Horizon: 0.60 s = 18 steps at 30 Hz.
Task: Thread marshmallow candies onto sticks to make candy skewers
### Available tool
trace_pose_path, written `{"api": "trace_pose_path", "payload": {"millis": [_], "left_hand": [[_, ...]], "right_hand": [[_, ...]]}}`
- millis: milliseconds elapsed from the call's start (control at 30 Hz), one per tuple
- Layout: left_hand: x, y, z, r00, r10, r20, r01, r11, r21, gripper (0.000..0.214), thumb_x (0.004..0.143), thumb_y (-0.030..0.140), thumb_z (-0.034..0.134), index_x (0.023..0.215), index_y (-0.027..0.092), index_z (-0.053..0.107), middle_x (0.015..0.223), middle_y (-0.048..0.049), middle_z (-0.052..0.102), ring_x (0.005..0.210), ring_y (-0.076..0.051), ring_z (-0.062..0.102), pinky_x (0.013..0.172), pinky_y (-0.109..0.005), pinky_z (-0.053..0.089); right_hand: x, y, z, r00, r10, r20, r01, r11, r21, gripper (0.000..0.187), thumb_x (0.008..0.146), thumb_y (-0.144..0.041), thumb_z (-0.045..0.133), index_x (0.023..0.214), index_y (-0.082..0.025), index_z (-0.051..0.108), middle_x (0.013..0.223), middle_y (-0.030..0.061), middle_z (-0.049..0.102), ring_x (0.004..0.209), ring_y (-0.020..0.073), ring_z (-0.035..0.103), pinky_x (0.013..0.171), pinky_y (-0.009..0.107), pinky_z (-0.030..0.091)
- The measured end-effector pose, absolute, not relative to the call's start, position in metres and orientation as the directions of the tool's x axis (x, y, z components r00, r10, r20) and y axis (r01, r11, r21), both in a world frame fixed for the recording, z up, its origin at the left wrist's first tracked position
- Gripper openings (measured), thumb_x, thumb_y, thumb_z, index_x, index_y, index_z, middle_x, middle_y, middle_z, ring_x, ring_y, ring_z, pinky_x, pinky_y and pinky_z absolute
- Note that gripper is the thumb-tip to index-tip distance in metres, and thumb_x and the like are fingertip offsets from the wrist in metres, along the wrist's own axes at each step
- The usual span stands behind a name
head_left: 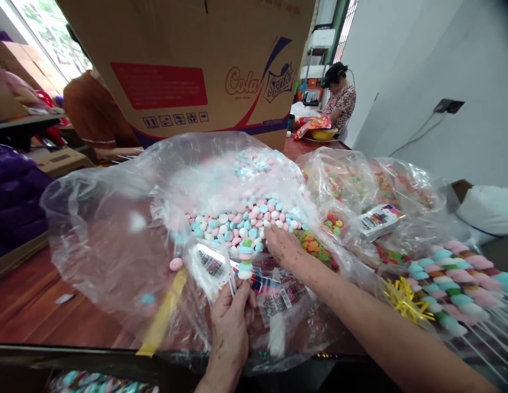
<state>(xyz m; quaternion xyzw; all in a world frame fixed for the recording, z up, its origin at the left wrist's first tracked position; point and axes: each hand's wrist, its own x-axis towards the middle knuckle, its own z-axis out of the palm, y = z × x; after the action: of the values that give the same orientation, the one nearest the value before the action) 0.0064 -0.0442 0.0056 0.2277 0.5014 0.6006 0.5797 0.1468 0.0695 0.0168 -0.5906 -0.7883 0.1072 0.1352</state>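
My left hand is closed round a thin white stick that stands upright. Three or so pastel marshmallows are threaded on its top, green, pink and white. My right hand reaches into a big clear plastic bag. Its fingers rest bent on the heap of pink, blue and white marshmallows inside; whether they pinch one is hidden. Flat printed packets lie under the plastic between my hands.
Finished marshmallow skewers lie in a row at the right beside a yellow ribbon bow. Bags of orange and green sweets sit behind. A large cardboard box stands at the back. Other people sit at the far right and left.
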Motion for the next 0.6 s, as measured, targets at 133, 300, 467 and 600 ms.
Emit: {"api": "trace_pose_path", "payload": {"millis": [133,300,467,600], "left_hand": [[0.006,-0.044,0.004,-0.231,0.925,-0.302,-0.479,0.162,0.863,0.035,0.064,0.041,0.081,0.065,0.016,0.057,0.047,0.0076,0.052,0.032,0.000,0.027,0.033,-0.013,0.017],[0.006,-0.044,0.003,-0.231,0.926,-0.298,-0.464,0.164,0.870,0.033,0.064,0.040,0.080,0.065,0.016,0.058,0.046,0.0075,0.051,0.033,-0.001,0.027,0.033,-0.014,0.018],[0.006,-0.043,0.002,-0.245,0.924,-0.295,-0.453,0.160,0.877,0.032,0.064,0.040,0.080,0.065,0.015,0.060,0.047,0.0065,0.053,0.033,-0.001,0.028,0.034,-0.015,0.018],[0.006,-0.044,0.000,-0.234,0.924,-0.302,-0.441,0.176,0.880,0.034,0.065,0.042,0.080,0.066,0.015,0.059,0.046,0.0069,0.052,0.032,-0.001,0.027,0.033,-0.015,0.016]], "right_hand": [[0.150,0.072,0.018,-0.230,0.960,0.161,0.873,0.276,-0.403,0.024,0.088,-0.013,0.046,0.108,-0.018,0.057,0.107,0.0094,0.061,0.091,0.0212,0.058,0.079,0.031,0.046],[0.140,0.062,0.017,-0.261,0.947,0.185,0.828,0.318,-0.462,0.014,0.088,-0.014,0.048,0.097,-0.018,0.058,0.102,0.0051,0.059,0.089,0.0165,0.057,0.078,0.025,0.044],[0.125,0.052,0.020,-0.264,0.953,0.149,0.847,0.303,-0.436,0.018,0.085,-0.014,0.053,0.102,-0.017,0.058,0.108,0.0091,0.060,0.088,0.0208,0.057,0.076,0.029,0.044],[0.122,0.058,0.022,-0.292,0.947,0.132,0.854,0.321,-0.411,0.029,0.081,-0.006,0.053,0.108,-0.015,0.058,0.110,0.0118,0.060,0.095,0.0228,0.057,0.080,0.030,0.044]]}}
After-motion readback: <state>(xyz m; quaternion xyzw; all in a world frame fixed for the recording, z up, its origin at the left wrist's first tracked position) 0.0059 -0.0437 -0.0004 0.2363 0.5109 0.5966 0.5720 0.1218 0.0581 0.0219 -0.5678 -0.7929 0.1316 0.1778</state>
